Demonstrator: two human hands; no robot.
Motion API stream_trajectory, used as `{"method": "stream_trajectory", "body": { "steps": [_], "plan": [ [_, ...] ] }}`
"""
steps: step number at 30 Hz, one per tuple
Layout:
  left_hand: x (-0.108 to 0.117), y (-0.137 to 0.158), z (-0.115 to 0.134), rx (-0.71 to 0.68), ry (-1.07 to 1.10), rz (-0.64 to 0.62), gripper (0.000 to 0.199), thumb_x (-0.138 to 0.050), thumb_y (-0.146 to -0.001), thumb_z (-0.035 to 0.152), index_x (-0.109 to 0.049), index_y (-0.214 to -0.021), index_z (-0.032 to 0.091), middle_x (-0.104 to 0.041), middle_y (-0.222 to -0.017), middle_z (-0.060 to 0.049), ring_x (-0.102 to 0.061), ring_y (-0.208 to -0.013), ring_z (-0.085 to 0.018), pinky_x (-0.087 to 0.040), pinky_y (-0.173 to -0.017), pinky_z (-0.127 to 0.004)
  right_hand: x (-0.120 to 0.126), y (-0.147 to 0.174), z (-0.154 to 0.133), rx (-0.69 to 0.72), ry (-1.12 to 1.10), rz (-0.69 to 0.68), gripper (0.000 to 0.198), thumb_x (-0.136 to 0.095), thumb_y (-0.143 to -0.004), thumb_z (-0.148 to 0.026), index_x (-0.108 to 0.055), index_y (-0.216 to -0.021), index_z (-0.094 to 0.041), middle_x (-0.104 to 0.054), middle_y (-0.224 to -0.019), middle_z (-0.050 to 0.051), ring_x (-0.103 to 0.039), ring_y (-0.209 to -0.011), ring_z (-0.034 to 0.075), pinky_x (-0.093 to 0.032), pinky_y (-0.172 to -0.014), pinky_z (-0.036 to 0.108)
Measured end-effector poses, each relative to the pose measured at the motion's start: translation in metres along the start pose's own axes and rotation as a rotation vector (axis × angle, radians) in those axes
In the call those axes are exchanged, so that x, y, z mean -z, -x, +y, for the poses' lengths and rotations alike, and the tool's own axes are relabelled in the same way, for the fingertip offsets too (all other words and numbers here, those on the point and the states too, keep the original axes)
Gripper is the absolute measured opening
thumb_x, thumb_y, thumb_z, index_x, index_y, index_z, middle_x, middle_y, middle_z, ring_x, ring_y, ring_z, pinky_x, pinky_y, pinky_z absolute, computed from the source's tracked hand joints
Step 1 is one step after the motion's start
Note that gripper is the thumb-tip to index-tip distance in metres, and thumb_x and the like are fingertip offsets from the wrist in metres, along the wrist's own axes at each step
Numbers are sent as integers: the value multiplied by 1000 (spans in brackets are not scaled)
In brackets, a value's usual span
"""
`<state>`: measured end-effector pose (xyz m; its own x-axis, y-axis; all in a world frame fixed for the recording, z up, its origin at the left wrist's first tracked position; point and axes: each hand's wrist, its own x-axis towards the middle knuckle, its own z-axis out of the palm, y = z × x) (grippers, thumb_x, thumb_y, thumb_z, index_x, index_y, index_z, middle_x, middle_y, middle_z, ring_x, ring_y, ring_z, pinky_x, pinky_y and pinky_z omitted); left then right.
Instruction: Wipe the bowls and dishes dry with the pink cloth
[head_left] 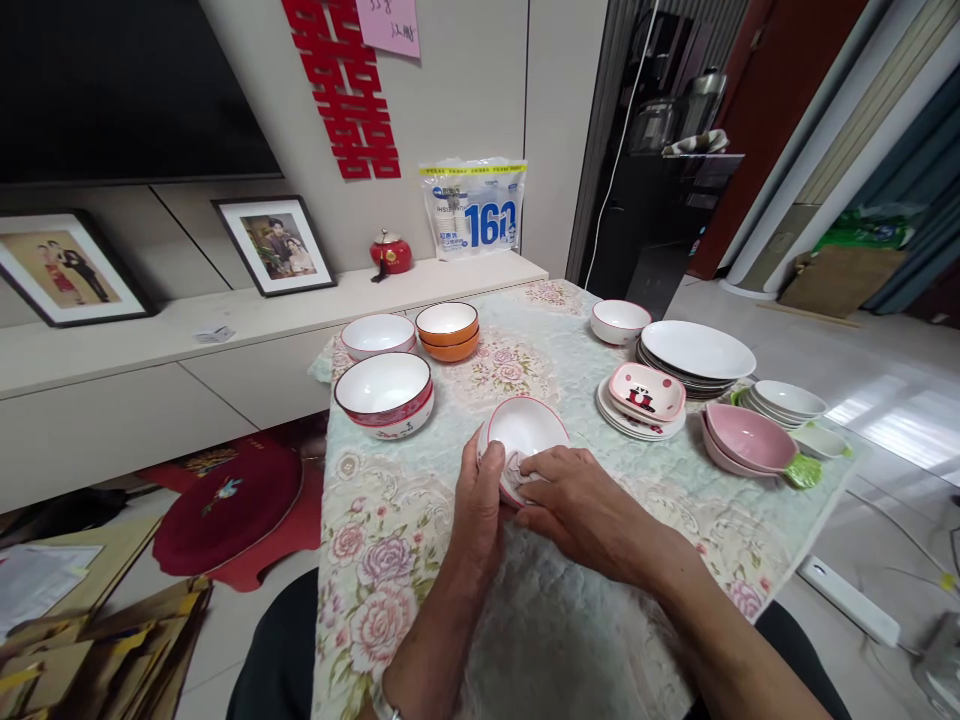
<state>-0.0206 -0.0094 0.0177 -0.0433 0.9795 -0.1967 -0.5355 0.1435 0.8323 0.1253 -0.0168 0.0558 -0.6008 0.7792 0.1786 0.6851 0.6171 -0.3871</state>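
A white bowl with a red rim (529,424) is tilted over the near middle of the table. My left hand (480,495) grips its left side, with the thumb over the rim. My right hand (574,505) is closed at the near side of the bowl, its fingers pressing a pale crumpled cloth (514,472) against the rim and inner wall. Most of that cloth is hidden under the fingers. Two stacked bowls with a dark red rim (384,385) stand to the left, near a pink-edged bowl (379,334) and stacked orange bowls (448,335).
On the right stand a white bowl (620,321), stacked large plates (699,350), square cat-print dishes (646,391), pink dishes (752,436) and small bowls (789,399). A floral tablecloth (375,580) covers the table. Behind it, a cabinet (187,340) carries framed photos and a red jar (391,252).
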Motion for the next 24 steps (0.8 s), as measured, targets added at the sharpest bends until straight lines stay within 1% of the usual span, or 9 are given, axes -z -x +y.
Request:
{"method": "stream_trajectory", "body": {
  "steps": [3,5,8,12,14,17,19,21,24],
  "plan": [
    [-2,2,-1,63,-22,-50,62,-67,-85,51,-51,-137,23,-69,-112,-8,-67,-100,-25,-56,-80,-34,-1,3,16,-66,136,38,18,-59,-92,-12,-74,-89,-22,-67,-116,9,-54,-106,28,-44,-86,44],
    [-5,4,-1,98,-43,-68,61,-68,-84,50,-52,-136,24,-69,-115,-8,-66,-99,-25,-57,-76,-32,-4,2,28,-84,201,121,22,-57,-92,-7,-74,-90,-21,-67,-117,10,-52,-103,28,-46,-83,42],
    [-5,8,-1,158,-48,-85,57,-66,-84,54,-56,-131,22,-68,-117,-9,-67,-97,-25,-58,-71,-31,-7,-2,39,-92,280,315,24,-53,-93,-5,-73,-99,-17,-65,-115,13,-51,-101,27,-49,-84,41],
    [-4,8,-1,309,-12,-80,58,-59,-87,60,-59,-128,19,-69,-114,-13,-67,-94,-28,-58,-63,-33,-7,-7,36,-39,323,590,29,-46,-96,-5,-69,-112,-14,-63,-117,17,-50,-102,28,-50,-89,45],
    [-4,9,-1,358,-5,-106,59,-58,-87,61,-58,-131,22,-69,-115,-13,-67,-95,-29,-58,-62,-34,-6,-9,31,48,276,612,29,-48,-96,-7,-67,-117,-15,-62,-119,16,-51,-104,27,-50,-91,44],
    [-6,11,-2,345,-27,-156,58,-60,-85,61,-58,-132,26,-67,-120,-11,-65,-102,-30,-58,-64,-32,-7,-10,29,124,237,557,30,-49,-97,-9,-65,-122,-16,-62,-119,15,-52,-106,26,-50,-92,42],
    [-7,14,-1,305,-42,-196,55,-61,-86,58,-58,-131,27,-67,-122,-10,-64,-105,-29,-58,-68,-31,-7,-10,31,65,251,563,32,-48,-98,-10,-63,-125,-15,-61,-117,15,-53,-105,26,-50,-91,42],
    [-9,16,-1,256,-45,-233,54,-62,-87,53,-57,-133,27,-66,-123,-8,-64,-105,-28,-58,-73,-31,-8,-8,35,-39,267,591,33,-48,-97,-12,-62,-127,-13,-61,-113,16,-54,-102,27,-51,-89,42],
    [-10,16,-2,172,-70,-199,59,-67,-85,47,-54,-138,25,-66,-125,-9,-64,-103,-26,-56,-80,-33,-5,-5,40,-202,267,606,31,-51,-96,-19,-64,-123,-10,-61,-106,17,-57,-99,28,-50,-85,41]
  ]
}}
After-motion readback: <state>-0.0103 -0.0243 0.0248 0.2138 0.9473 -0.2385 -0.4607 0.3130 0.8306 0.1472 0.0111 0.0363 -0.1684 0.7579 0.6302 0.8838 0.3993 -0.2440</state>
